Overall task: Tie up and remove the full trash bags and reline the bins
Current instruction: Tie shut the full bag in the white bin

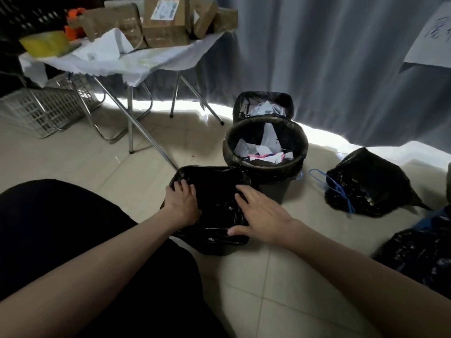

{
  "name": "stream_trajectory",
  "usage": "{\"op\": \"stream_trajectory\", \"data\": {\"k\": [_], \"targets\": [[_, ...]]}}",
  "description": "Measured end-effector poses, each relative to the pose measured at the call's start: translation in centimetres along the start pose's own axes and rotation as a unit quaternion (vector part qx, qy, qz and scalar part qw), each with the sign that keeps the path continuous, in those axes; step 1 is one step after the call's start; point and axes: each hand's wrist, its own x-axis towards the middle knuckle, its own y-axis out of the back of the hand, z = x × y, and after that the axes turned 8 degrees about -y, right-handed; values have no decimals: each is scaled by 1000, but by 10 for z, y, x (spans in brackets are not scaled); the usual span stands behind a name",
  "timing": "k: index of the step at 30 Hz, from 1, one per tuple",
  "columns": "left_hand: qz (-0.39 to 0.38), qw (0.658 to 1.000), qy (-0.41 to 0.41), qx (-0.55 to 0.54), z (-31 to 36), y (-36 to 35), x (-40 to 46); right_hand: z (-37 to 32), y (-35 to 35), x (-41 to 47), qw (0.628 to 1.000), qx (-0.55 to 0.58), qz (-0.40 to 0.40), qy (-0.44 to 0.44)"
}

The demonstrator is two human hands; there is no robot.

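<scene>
At lower centre, the left hand (181, 200) and right hand (260, 213) lie flat, fingers spread, pressing a fresh black liner (214, 203) into the nearest bin (219, 248). Behind it, mid-frame, a round bin (266, 147) and square bin (262, 102) hold paper scraps; at right lies a tied bag (368, 181)

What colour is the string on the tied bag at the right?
Blue drawstring on the black tied bag, seen in the head view.

Indoor room, apparently a home or small storeroom: tiled floor (280, 289), grey curtain (329, 57), folding table (156, 62) bearing taped parcels (166, 23), lined waste bins (266, 147).
</scene>
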Motion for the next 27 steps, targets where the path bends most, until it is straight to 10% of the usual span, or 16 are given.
{"op": "stream_trajectory", "data": {"k": [19,27], "targets": [[115,987,58,-97,-65,-19,39,-38,-18,131,999,-12,-28,-30],[153,983,33,-99,-39,37,63,-7,33,110,990,40,132,-41]]}}
